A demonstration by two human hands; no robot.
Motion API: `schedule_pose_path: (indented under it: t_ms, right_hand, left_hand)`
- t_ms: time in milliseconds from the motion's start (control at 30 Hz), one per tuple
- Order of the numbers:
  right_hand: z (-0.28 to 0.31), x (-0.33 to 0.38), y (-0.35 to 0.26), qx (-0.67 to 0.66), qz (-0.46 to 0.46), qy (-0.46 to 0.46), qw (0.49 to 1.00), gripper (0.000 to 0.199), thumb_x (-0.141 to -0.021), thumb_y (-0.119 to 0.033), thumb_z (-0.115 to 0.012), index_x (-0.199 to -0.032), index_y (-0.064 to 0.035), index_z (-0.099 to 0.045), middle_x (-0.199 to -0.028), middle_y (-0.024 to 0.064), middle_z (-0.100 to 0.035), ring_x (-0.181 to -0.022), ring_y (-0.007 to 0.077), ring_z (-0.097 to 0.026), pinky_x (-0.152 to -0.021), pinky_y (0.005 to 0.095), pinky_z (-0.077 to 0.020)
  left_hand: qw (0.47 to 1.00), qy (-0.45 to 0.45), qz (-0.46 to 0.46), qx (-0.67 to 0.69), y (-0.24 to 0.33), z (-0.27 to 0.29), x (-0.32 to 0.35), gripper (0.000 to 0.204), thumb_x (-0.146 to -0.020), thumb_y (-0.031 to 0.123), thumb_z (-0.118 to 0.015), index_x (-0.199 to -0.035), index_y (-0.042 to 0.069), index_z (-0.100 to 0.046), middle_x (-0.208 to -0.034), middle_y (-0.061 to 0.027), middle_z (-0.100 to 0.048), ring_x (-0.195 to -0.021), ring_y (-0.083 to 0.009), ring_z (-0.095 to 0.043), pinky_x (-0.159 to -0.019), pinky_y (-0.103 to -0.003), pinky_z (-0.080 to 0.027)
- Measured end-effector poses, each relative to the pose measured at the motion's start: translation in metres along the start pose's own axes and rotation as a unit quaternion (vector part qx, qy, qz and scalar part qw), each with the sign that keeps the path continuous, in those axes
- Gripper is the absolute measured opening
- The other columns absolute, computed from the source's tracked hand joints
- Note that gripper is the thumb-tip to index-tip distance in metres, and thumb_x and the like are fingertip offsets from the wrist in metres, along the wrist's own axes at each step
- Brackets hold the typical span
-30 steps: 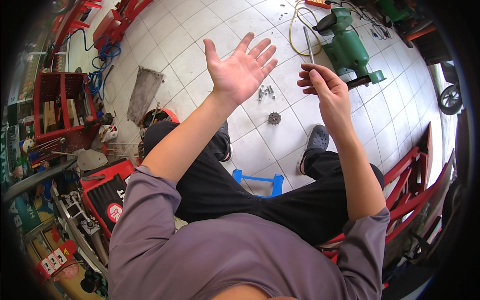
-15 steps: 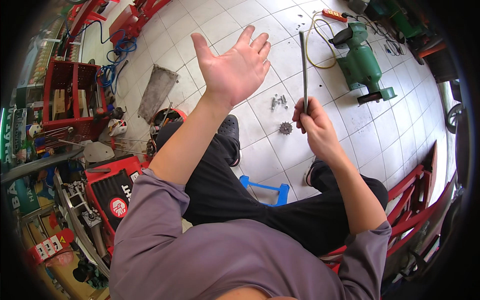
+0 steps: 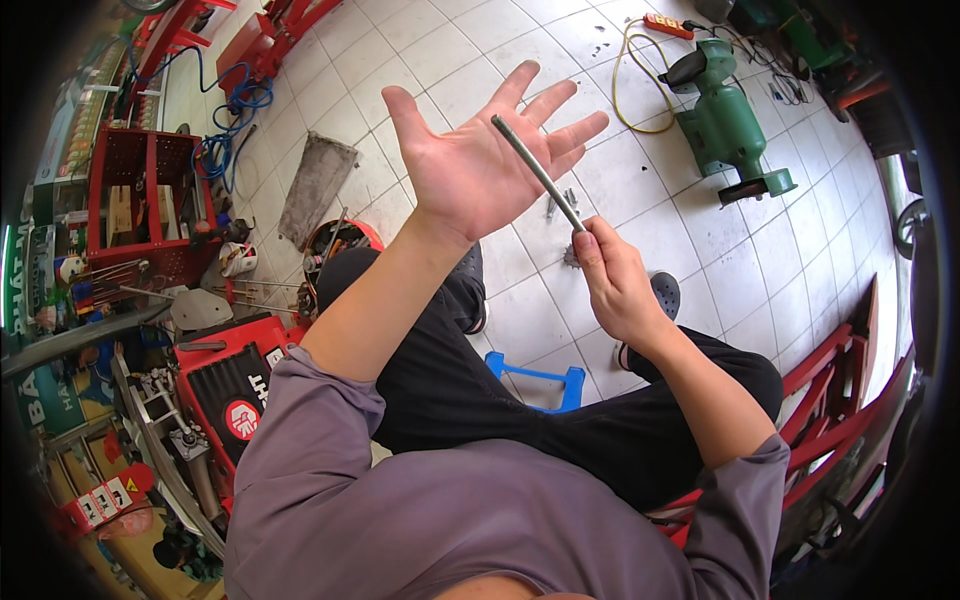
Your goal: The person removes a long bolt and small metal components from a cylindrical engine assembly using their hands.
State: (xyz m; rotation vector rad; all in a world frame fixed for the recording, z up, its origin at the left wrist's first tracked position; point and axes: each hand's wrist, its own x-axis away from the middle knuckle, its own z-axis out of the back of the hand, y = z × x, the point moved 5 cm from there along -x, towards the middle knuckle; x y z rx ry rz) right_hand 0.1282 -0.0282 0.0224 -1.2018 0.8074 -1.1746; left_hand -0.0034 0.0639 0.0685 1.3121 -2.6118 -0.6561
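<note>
My left hand (image 3: 485, 160) is raised with the palm up and its fingers spread, holding nothing. My right hand (image 3: 618, 280) is closed around one end of a thin grey metal rod (image 3: 535, 168). The rod slants up to the left, and its far end appears over my left palm and fingers; whether it touches them I cannot tell. Below the rod on the floor, a small toothed sprocket (image 3: 571, 257) is partly hidden by my right hand. Several bolts (image 3: 570, 197) lie just beyond it, mostly covered by the rod and my left hand.
A green bench grinder (image 3: 728, 125) lies on the tiled floor at the far right, near an orange power strip (image 3: 667, 25). A blue plastic frame (image 3: 545, 372) stands between my legs. Left are a red toolbox (image 3: 225, 385), a red parts bucket (image 3: 365, 232) and a grey board (image 3: 317, 190).
The rod has swung from nearly upright to a leftward slant, across my left hand. My left hand's fingers have spread wider and shifted right. The right hand has turned and dropped slightly.
</note>
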Motion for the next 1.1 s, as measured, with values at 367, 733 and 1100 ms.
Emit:
schedule_pose_path:
  t_ms: [367,733,1100]
  right_hand:
    - [0.003,0.002,0.005,-0.045,0.002,0.021,0.999,0.031,-0.105,-0.026,-0.041,-0.090,-0.0004,-0.048,-0.066,0.0112,-0.047,-0.062,0.0210,-0.043,-0.061,0.0356,-0.0403]
    - [0.001,0.001,0.004,-0.040,0.015,0.020,0.999,0.031,-0.105,-0.026,-0.042,-0.090,0.0000,-0.048,-0.065,0.0111,-0.046,-0.061,0.0207,-0.042,-0.060,0.0354,-0.0400]
    - [0.020,0.008,-0.029,0.095,0.232,0.032,0.968,0.033,-0.092,-0.029,-0.066,-0.081,-0.0022,-0.049,-0.063,0.0093,-0.054,-0.058,0.0219,-0.047,-0.067,0.0429,-0.0403]
  left_hand:
    - [0.996,0.022,0.021,0.083,-0.014,-0.011,0.003,0.131,-0.061,0.100,-0.035,-0.154,0.009,-0.016,-0.159,-0.0251,-0.009,-0.145,-0.0495,-0.011,-0.118,-0.052,-0.017]
    - [0.997,0.026,0.019,0.072,-0.012,-0.012,0.004,0.131,-0.061,0.098,-0.040,-0.155,0.010,-0.016,-0.159,-0.0252,-0.011,-0.146,-0.0461,-0.012,-0.119,-0.050,-0.017]
    - [0.999,0.026,0.035,0.007,-0.017,-0.007,0.001,0.129,-0.065,0.099,-0.027,-0.155,0.010,-0.007,-0.161,-0.0231,-0.001,-0.147,-0.0428,-0.007,-0.119,-0.053,-0.013]
